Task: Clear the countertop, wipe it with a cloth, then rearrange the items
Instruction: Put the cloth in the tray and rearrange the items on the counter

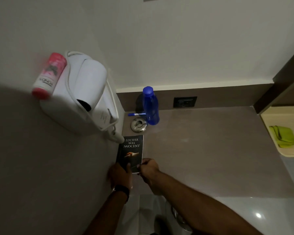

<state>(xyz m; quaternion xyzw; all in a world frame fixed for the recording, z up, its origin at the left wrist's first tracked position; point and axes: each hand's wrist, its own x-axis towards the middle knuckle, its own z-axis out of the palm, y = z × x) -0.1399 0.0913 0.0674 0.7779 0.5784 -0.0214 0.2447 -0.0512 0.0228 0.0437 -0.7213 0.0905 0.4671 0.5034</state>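
A black paperback book (pixel 131 150) lies flat at the left end of the brown countertop (pixel 210 150), against the wall. My left hand (pixel 120 175) and my right hand (pixel 148 170) both grip its near edge. Behind the book sit a round metal ashtray (pixel 138 124), a blue pen (pixel 136 114) and an upright blue water bottle (pixel 150 106). A folded green cloth (pixel 283 136) rests on a pale wooden shelf (pixel 278 119) at the far right.
A white wall-mounted hair dryer (pixel 85 92) juts out on the left wall above the book, with a pink and white bottle (pixel 48 76) on top of it. A black socket (pixel 185 102) sits in the backsplash. Glossy floor shows below the counter edge.
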